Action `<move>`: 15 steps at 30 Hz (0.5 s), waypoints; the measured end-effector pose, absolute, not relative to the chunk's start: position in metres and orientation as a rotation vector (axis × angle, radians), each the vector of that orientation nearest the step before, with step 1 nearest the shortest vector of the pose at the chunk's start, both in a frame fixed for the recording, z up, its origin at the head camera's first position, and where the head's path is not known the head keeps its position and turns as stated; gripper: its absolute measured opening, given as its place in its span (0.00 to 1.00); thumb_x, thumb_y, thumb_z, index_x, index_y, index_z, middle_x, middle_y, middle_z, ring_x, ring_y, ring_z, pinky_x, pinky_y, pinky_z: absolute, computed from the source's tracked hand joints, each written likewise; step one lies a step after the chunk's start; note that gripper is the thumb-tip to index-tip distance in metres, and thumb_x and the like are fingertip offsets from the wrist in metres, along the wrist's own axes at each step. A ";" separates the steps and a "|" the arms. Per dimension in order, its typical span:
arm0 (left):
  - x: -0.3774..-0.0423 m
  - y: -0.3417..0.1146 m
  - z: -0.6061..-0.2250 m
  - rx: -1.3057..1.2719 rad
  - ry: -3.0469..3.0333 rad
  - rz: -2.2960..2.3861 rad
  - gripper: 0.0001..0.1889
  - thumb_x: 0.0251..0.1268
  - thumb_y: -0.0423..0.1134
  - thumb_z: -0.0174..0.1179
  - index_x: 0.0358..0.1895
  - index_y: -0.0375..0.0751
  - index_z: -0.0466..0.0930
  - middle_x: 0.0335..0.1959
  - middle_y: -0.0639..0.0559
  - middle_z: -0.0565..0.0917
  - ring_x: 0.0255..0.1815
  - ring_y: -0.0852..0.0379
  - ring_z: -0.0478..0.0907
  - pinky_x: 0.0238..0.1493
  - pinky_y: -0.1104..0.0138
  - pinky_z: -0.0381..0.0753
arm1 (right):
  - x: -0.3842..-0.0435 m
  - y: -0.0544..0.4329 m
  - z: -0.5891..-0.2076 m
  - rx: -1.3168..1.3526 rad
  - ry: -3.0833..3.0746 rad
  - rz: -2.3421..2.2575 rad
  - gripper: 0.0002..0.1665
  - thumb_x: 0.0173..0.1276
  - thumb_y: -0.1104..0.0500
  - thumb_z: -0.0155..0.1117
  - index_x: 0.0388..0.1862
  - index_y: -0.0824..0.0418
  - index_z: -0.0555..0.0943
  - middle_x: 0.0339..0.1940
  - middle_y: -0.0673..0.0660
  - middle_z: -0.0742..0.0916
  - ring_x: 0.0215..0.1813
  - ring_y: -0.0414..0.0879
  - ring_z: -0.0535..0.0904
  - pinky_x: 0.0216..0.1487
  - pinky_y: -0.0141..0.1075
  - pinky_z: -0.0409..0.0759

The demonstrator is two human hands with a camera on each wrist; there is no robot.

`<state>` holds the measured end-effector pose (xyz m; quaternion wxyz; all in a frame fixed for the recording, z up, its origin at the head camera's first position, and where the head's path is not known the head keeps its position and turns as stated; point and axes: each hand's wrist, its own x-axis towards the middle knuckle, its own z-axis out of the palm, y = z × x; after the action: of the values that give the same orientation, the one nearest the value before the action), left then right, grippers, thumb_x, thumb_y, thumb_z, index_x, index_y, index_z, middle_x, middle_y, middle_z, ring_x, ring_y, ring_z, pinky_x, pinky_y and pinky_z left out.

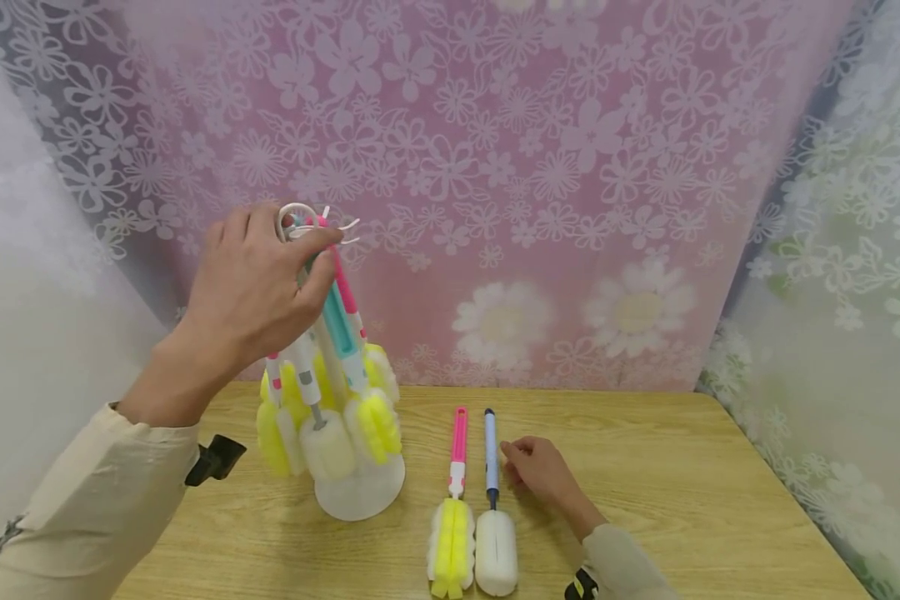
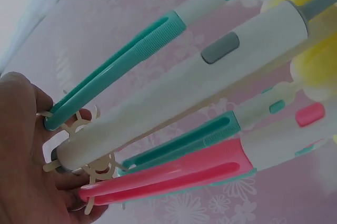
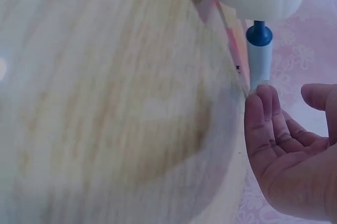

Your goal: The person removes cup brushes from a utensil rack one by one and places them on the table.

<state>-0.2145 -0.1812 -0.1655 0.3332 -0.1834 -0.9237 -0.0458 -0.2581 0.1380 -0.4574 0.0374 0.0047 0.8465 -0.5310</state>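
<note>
My left hand (image 1: pixel 247 279) grips the hooked top of a white brush stand (image 1: pixel 360 496), its thumb and fingers bent around the hooks. Several sponge bottle brushes hang from it, heads down, among them one with a teal handle (image 1: pixel 337 321) and, in the left wrist view, one with a pink handle (image 2: pixel 174 174) and a white one (image 2: pixel 158 108). On the table lies a light-blue-handled bottle brush (image 1: pixel 491 450) with a white sponge head. Beside that handle rests my right hand (image 1: pixel 546 477), fingers loosely bent, fingertips right at the handle in the right wrist view.
Left of the blue brush lies a pink-handled brush (image 1: pixel 459 437) with a yellow and white sponge head, parallel to it. Both are on a wooden table (image 1: pixel 667 500). A pink floral curtain (image 1: pixel 495 167) hangs behind the table's back edge.
</note>
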 end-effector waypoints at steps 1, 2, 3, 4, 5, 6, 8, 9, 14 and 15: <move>-0.213 -0.182 -0.165 -0.479 -2.419 -0.117 0.21 0.72 0.47 0.40 0.59 0.54 0.78 0.50 0.31 0.71 0.51 0.33 0.64 0.52 0.43 0.61 | -0.258 0.138 -0.456 0.017 2.596 -1.643 0.18 0.72 0.56 0.56 0.41 0.73 0.79 0.24 0.59 0.82 0.25 0.47 0.77 0.29 0.40 0.80; -0.212 -0.183 -0.164 -0.479 -2.428 -0.122 0.21 0.72 0.47 0.39 0.59 0.54 0.78 0.49 0.32 0.71 0.50 0.34 0.65 0.51 0.43 0.62 | -0.259 0.138 -0.455 0.019 2.595 -1.654 0.18 0.72 0.56 0.56 0.42 0.73 0.78 0.25 0.59 0.83 0.25 0.48 0.78 0.28 0.40 0.80; -0.211 -0.183 -0.164 -0.481 -2.434 -0.132 0.21 0.72 0.46 0.39 0.59 0.54 0.78 0.48 0.34 0.71 0.49 0.35 0.66 0.51 0.43 0.63 | -0.260 0.138 -0.454 0.021 2.593 -1.663 0.18 0.72 0.56 0.56 0.43 0.73 0.78 0.25 0.60 0.83 0.25 0.49 0.78 0.28 0.40 0.79; -0.210 -0.184 -0.163 -0.484 -2.441 -0.144 0.21 0.71 0.45 0.39 0.59 0.54 0.78 0.47 0.35 0.71 0.47 0.36 0.67 0.50 0.44 0.64 | -0.261 0.138 -0.453 0.021 2.597 -1.672 0.18 0.72 0.56 0.55 0.43 0.73 0.78 0.26 0.60 0.83 0.26 0.49 0.78 0.28 0.40 0.79; -0.209 -0.184 -0.162 -0.487 -2.450 -0.163 0.21 0.71 0.45 0.39 0.59 0.55 0.78 0.48 0.36 0.71 0.47 0.37 0.67 0.49 0.43 0.65 | -0.262 0.138 -0.452 0.024 2.600 -1.683 0.18 0.72 0.56 0.55 0.44 0.73 0.78 0.26 0.60 0.83 0.26 0.49 0.79 0.28 0.40 0.79; -0.209 -0.185 -0.162 -0.494 -2.454 -0.185 0.21 0.71 0.44 0.39 0.59 0.54 0.78 0.48 0.36 0.72 0.44 0.37 0.69 0.46 0.44 0.67 | -0.263 0.139 -0.452 0.024 2.611 -1.687 0.18 0.72 0.57 0.55 0.44 0.73 0.78 0.27 0.60 0.83 0.26 0.50 0.79 0.28 0.40 0.79; -0.207 -0.185 -0.161 -0.506 -2.459 -0.232 0.22 0.71 0.43 0.39 0.60 0.55 0.78 0.50 0.37 0.72 0.40 0.38 0.70 0.43 0.45 0.69 | -0.264 0.139 -0.450 0.029 2.627 -1.699 0.17 0.73 0.57 0.54 0.44 0.72 0.79 0.27 0.61 0.84 0.28 0.51 0.80 0.29 0.41 0.80; -0.207 -0.185 -0.161 -0.515 -2.454 -0.255 0.22 0.70 0.42 0.39 0.60 0.55 0.78 0.51 0.37 0.73 0.41 0.38 0.71 0.43 0.46 0.70 | -0.265 0.140 -0.449 0.036 2.629 -1.710 0.17 0.73 0.57 0.54 0.45 0.72 0.79 0.28 0.61 0.84 0.29 0.52 0.80 0.29 0.41 0.80; -0.206 -0.186 -0.161 -0.552 -2.416 -0.292 0.23 0.69 0.39 0.38 0.58 0.53 0.80 0.55 0.37 0.75 0.48 0.37 0.72 0.47 0.46 0.69 | -0.268 0.140 -0.447 0.045 2.636 -1.750 0.16 0.73 0.57 0.54 0.44 0.71 0.79 0.29 0.63 0.84 0.31 0.54 0.81 0.31 0.43 0.81; -0.206 -0.186 -0.161 -0.558 -2.409 -0.289 0.22 0.69 0.39 0.38 0.58 0.53 0.80 0.55 0.36 0.76 0.50 0.37 0.72 0.49 0.45 0.68 | -0.268 0.139 -0.446 0.048 2.633 -1.758 0.16 0.73 0.57 0.54 0.44 0.71 0.79 0.29 0.63 0.84 0.31 0.54 0.81 0.31 0.43 0.81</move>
<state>-0.2064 -0.1863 -0.1612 0.3203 -0.2123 -0.9166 -0.1098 -0.2681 0.1394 -0.4464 -0.0126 0.0151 0.8315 -0.5551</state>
